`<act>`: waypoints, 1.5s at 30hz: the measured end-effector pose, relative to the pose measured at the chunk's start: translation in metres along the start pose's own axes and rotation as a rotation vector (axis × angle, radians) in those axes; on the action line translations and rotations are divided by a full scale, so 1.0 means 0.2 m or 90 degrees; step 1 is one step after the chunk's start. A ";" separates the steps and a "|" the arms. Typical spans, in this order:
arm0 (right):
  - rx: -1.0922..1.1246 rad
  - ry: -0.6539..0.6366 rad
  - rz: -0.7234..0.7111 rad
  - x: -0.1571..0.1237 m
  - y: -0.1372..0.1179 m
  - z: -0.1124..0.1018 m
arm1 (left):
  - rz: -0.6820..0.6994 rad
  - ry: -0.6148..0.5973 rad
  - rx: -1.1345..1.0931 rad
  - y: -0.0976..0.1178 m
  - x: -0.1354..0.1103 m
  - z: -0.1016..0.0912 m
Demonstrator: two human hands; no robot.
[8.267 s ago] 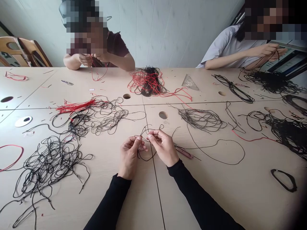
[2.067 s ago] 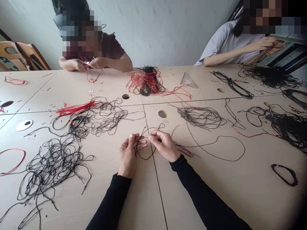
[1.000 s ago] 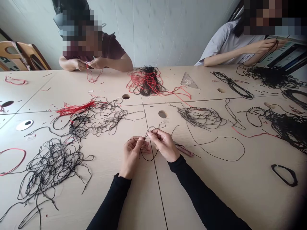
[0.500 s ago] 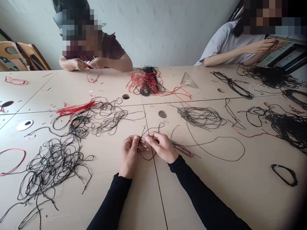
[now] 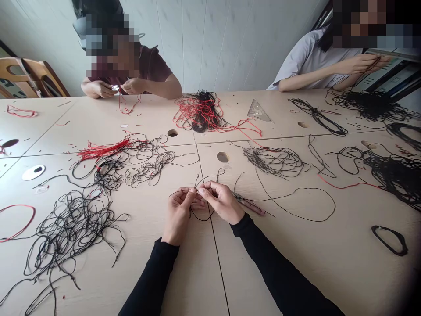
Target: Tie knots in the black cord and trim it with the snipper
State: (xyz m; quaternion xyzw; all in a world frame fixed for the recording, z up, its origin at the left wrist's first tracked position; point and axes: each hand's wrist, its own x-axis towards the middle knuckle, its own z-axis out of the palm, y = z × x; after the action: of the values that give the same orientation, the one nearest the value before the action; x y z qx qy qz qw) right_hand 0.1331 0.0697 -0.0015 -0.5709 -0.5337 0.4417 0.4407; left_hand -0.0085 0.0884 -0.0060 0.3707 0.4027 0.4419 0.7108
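Thumb and fingertips of my left hand point(image 5: 180, 213) pinch a thin black cord point(image 5: 202, 219) at the centre of the table. My right hand point(image 5: 222, 199) pinches the same cord right beside the left fingertips, so the two hands nearly touch. A loop of the cord hangs below the fingers, and another small loop stands out beyond them. The exact spot where the fingers meet is hidden. Just right of my right wrist lies a small pinkish-handled tool point(image 5: 251, 206), partly covered by the hand.
Tangled black cords point(image 5: 72, 228) spread at the left, near red cords point(image 5: 105, 149). A black-and-red bundle point(image 5: 205, 112) and a clear set square point(image 5: 259, 111) lie farther back. More black cord point(image 5: 397, 175) is at right. Two people sit opposite, hands on cords.
My left thumb has moved slightly right, closing up to the right fingertips on the cord. The left co-worker's hand with a small white item has shifted a little left.
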 end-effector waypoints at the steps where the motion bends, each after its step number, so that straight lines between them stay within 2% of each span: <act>1: 0.010 0.002 0.000 0.00 0.00 0.00 | 0.003 -0.002 0.014 0.00 0.00 0.00; 6: 0.029 0.021 -0.031 0.01 0.01 0.00 | 0.012 -0.031 0.071 0.01 -0.01 0.01; 10: 0.007 0.036 -0.047 0.01 0.00 -0.01 | 0.000 -0.037 0.047 0.00 -0.02 0.00; 16: 0.014 0.055 -0.029 0.01 0.00 -0.01 | -0.018 -0.018 -0.021 -0.01 -0.02 -0.01; 21: 0.003 0.039 -0.015 0.01 0.01 -0.02 | -0.027 -0.017 -0.053 0.00 -0.01 0.00; 26: 0.018 0.036 -0.020 0.01 0.01 -0.01 | -0.016 -0.032 -0.007 0.00 -0.01 0.00; 33: 0.025 0.061 -0.012 0.02 0.01 -0.01 | -0.015 -0.005 0.006 0.00 -0.01 0.00; 45: 0.022 0.006 -0.005 0.01 0.00 -0.01 | 0.001 -0.004 -0.010 0.00 0.00 0.00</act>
State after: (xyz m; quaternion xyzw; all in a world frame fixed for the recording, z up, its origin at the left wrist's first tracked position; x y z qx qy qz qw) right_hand 0.1353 0.0713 -0.0014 -0.5629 -0.5263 0.4463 0.4549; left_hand -0.0086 0.0879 -0.0047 0.3666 0.3967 0.4446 0.7145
